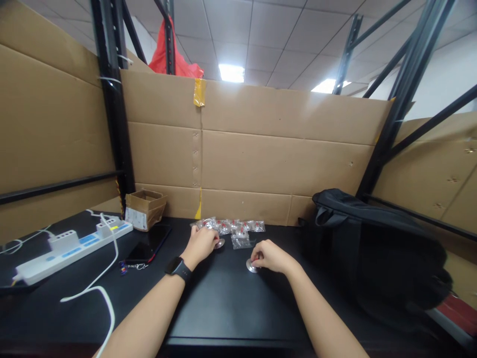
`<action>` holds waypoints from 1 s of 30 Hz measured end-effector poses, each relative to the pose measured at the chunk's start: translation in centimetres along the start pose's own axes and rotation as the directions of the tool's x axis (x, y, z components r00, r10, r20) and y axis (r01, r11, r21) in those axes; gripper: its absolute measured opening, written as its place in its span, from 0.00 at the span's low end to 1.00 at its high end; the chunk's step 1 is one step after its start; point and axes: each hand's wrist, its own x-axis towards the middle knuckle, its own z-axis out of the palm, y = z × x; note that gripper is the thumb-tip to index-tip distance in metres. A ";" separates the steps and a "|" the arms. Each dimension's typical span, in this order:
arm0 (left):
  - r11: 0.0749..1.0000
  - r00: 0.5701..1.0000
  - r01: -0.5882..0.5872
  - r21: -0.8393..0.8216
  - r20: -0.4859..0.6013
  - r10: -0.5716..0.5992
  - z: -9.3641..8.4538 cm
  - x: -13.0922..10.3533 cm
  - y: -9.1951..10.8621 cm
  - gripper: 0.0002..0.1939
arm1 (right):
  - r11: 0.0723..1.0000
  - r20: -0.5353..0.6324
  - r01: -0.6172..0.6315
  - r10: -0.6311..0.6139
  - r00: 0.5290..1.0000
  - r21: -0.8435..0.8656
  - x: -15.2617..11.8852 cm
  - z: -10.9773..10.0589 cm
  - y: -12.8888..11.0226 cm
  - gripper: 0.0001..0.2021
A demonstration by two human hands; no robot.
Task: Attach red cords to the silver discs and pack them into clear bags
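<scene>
My left hand (200,245), with a black watch (178,268) on its wrist, is closed in a pinch on a shiny round disc (221,243) that looks like a suction cup. To the right and closer to me, my right hand (273,256) pinches a similar disc (251,268) by a red part on its top. Both discs are at or just above the black tabletop (231,308); contact is hard to tell. Just beyond my hands lie several small clear plastic packets (224,227) with red-centred round pieces inside. A flatter clear packet (241,242) lies between the hands.
At left are a white power strip (70,252) with a loose white cable (108,303), a dark phone (145,248) and a small open cardboard box (147,209). A bulky black bag (372,258) stands at right. Cardboard walls (246,159) and black posts enclose the table.
</scene>
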 end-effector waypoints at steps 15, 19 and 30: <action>0.988 0.969 -0.128 0.085 -0.201 0.143 -0.8 -0.3 1.8 0.06 | 0.998 0.048 -0.010 0.013 0.999 -0.054 -0.2 -0.6 -0.5 0.05; 0.982 0.965 -0.176 0.064 -0.184 0.185 -0.7 -0.4 2.5 0.05 | 0.995 0.016 0.022 -0.020 1.000 -0.098 0.1 -0.1 -0.3 0.06; 0.972 0.958 -0.231 0.048 -0.164 0.236 -1.0 -0.6 3.9 0.06 | 0.945 -0.080 -0.199 0.184 0.980 -0.259 -0.7 -0.9 -0.1 0.03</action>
